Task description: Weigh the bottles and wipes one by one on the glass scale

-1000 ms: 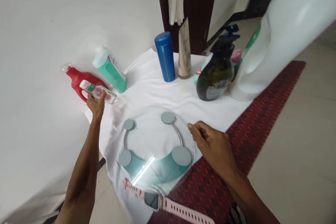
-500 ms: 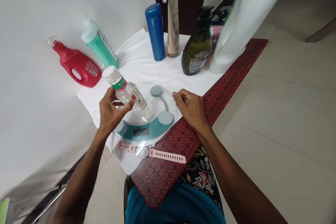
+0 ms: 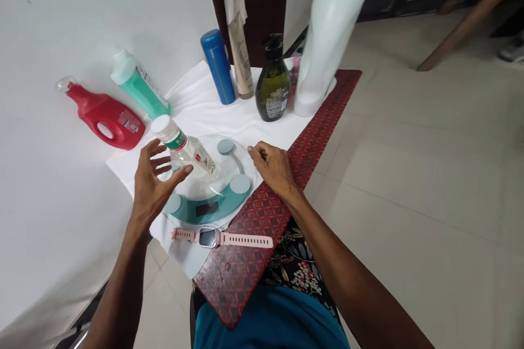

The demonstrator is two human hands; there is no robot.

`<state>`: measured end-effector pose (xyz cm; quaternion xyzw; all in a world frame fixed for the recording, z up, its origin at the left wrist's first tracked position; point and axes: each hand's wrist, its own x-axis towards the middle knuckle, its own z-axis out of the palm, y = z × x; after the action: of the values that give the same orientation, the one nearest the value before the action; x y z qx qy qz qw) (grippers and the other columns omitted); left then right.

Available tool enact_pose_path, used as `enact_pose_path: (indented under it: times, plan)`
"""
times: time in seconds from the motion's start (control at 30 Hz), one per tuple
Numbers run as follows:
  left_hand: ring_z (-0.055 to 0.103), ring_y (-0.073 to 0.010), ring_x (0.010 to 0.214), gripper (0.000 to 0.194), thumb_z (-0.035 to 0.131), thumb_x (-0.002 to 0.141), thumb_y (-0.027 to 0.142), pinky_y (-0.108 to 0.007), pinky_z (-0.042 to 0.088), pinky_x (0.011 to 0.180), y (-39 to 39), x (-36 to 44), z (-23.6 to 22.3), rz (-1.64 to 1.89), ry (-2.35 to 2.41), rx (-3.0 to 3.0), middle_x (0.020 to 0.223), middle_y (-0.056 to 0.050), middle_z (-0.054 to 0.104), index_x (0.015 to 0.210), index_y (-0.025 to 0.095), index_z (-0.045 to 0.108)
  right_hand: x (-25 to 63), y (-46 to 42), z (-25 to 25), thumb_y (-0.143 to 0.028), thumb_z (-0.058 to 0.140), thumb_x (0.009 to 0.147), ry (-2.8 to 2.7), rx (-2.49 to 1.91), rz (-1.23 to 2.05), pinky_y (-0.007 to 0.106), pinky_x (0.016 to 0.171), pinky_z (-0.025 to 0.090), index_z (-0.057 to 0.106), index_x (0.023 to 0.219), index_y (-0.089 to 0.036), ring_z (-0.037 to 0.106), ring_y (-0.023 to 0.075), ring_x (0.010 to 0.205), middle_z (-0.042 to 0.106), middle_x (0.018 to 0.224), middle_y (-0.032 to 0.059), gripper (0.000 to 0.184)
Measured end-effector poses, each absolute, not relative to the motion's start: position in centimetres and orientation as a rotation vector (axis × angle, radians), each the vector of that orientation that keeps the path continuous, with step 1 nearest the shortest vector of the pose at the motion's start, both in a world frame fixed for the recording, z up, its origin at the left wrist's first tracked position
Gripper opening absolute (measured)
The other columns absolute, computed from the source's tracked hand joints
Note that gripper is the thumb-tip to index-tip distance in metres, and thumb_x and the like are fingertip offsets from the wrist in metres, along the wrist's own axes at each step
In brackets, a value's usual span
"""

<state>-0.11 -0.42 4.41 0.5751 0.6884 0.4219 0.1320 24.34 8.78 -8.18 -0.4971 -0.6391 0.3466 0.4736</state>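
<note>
A clear plastic bottle (image 3: 191, 154) with a white cap and green neck band stands on the round glass scale (image 3: 216, 196). My left hand (image 3: 153, 182) is just left of it, fingers spread and thumb apart; whether the thumb still brushes the bottle is hard to see. Beside the scale's right edge lies my right hand (image 3: 272, 168), its fingers curled in and nothing visible in them. A pink-strapped smartwatch (image 3: 208, 237) lies in front of the scale.
Around the back stand a red jug (image 3: 108, 120), a green bottle (image 3: 143, 87), a blue flask (image 3: 220, 68), a beige tube (image 3: 241, 62), a dark pump bottle (image 3: 273, 84) and a tall white container (image 3: 327, 32). The red patterned tabletop (image 3: 241, 278) narrows to a corner near my lap.
My left hand has brought the clear bottle from beside the red jug onto the scale, and its fingers have opened around it. The view has shifted; my right hand stays by the scale's edge.
</note>
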Motion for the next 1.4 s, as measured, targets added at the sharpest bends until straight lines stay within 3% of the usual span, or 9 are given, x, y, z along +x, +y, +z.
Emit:
enact_pose_path:
  times: [0.1,0.3,0.5,0.63,0.97,1.07,1.2,1.3,1.4]
  plan:
    - [0.075,-0.0341,0.113,0.09,0.094,0.062,0.065,-0.053,0.064,0.097,0.1,0.2,4.4,1.11,2.033,1.71,0.139,-0.015,0.069,0.134,0.023,0.06,24.3,8.9,-8.1,-0.042,0.054,0.1,-1.567,-1.222,0.851,0.029,0.063,0.031,0.047,0.067,-0.025,0.045,0.0148,0.06,0.051,0.059,-0.0032,0.038]
    - [0.077,-0.0308,0.082,0.06,0.087,0.07,0.064,-0.047,0.066,0.079,1.3,1.8,3.0,1.008,2.183,1.683,0.099,-0.01,0.081,0.108,0.02,0.071,24.4,9.0,-7.8,-0.037,0.053,0.102,-1.583,-1.229,0.841,0.028,0.064,0.029,0.042,0.069,-0.025,0.04,0.014,0.061,0.047,0.061,-0.0046,0.037]
    - [0.079,-0.0376,0.096,0.057,0.087,0.068,0.064,-0.057,0.067,0.086,3.7,3.6,5.6,1.305,2.119,1.61,0.107,-0.012,0.082,0.105,0.023,0.076,24.4,9.3,-7.8,-0.035,0.053,0.104,-1.637,-1.242,0.86,0.028,0.064,0.028,0.042,0.07,-0.025,0.041,0.0136,0.059,0.046,0.061,-0.0055,0.037]
    - [0.079,-0.0356,0.099,0.053,0.089,0.069,0.063,-0.056,0.066,0.088,9.0,5.9,7.3,1.37,1.869,1.808,0.108,-0.011,0.081,0.105,0.027,0.074,24.4,9.3,-7.9,-0.033,0.054,0.104,-1.633,-1.261,0.861,0.029,0.064,0.027,0.043,0.072,-0.025,0.042,0.014,0.059,0.047,0.062,-0.0051,0.035]
    - [0.066,-0.0243,0.074,0.056,0.085,0.073,0.069,-0.05,0.058,0.079,23.5,8.9,1.0,1.238,1.808,1.871,0.085,-0.006,0.073,0.096,0.021,0.066,24.7,9.5,-8.1,-0.038,0.051,0.105,-1.596,-1.21,0.884,0.028,0.062,0.029,0.039,0.072,-0.026,0.042,0.014,0.057,0.051,0.063,-0.0039,0.037]
    - [0.069,-0.0242,0.08,0.05,0.086,0.079,0.061,-0.049,0.057,0.082,25.4,9.3,-0.2,1.198,1.788,1.829,0.091,-0.009,0.075,0.099,0.02,0.066,24.7,9.7,-8.2,-0.04,0.05,0.104,-1.577,-1.202,0.905,0.028,0.061,0.03,0.037,0.071,-0.027,0.042,0.0141,0.057,0.05,0.061,-0.004,0.037]
    - [0.073,-0.0297,0.109,0.045,0.088,0.084,0.035,-0.051,0.054,0.1,26.2,10.3,-0.7,1.118,1.722,1.813,0.117,-0.018,0.077,0.116,0.013,0.067,24.7,9.4,-8.3,-0.048,0.048,0.103,-1.56,-1.189,0.936,0.029,0.058,0.03,0.041,0.069,-0.027,0.042,0.0146,0.054,0.047,0.057,-0.0041,0.041]
    - [0.074,-0.0297,0.114,0.059,0.096,0.075,0.037,-0.046,0.057,0.1,26.3,10.4,-0.7,1.093,1.725,1.801,0.126,-0.015,0.077,0.123,0.017,0.068,24.9,9.1,-8.4,-0.054,0.05,0.101,-1.552,-1.213,0.922,0.029,0.056,0.031,0.047,0.067,-0.027,0.043,0.0146,0.053,0.047,0.056,-0.0042,0.044]
    - [0.066,-0.0388,0.133,0.089,0.102,0.066,0.05,-0.051,0.056,0.106,26.1,8.5,-0.9,1.049,1.688,1.836,0.146,-0.023,0.067,0.139,0.017,0.063,25.2,9.1,-8.5,-0.061,0.053,0.1,-1.558,-1.255,0.931,0.029,0.053,0.032,0.049,0.066,-0.026,0.041,0.014,0.05,0.047,0.054,-0.0045,0.049]
